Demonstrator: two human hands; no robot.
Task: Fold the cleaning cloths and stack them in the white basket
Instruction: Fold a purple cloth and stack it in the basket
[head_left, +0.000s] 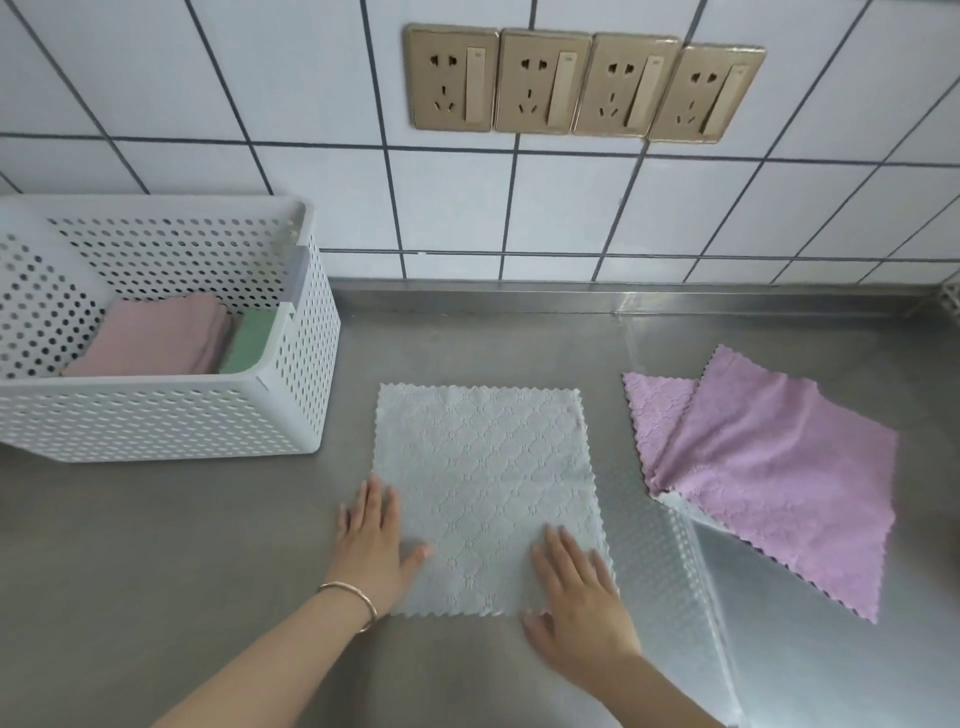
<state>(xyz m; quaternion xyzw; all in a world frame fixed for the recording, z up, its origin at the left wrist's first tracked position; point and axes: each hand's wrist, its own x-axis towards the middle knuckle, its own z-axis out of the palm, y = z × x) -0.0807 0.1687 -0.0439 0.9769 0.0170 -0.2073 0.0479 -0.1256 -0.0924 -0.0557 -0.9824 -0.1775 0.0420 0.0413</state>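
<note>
Fingers flat and released, the left hand (376, 540) and right hand (576, 597) press the grey cloth (485, 493) spread mid-desk, likely smoothing before a first fold toward the wall, basket (291, 415) at far left.

No readable text, label or number shows anywhere.

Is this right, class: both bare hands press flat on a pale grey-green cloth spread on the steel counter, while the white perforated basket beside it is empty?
Not quite. The head view shows the white perforated basket already holding a folded pink cloth and a green one. The rest stands: left hand and right hand press flat on the pale grey-green cloth.
</note>
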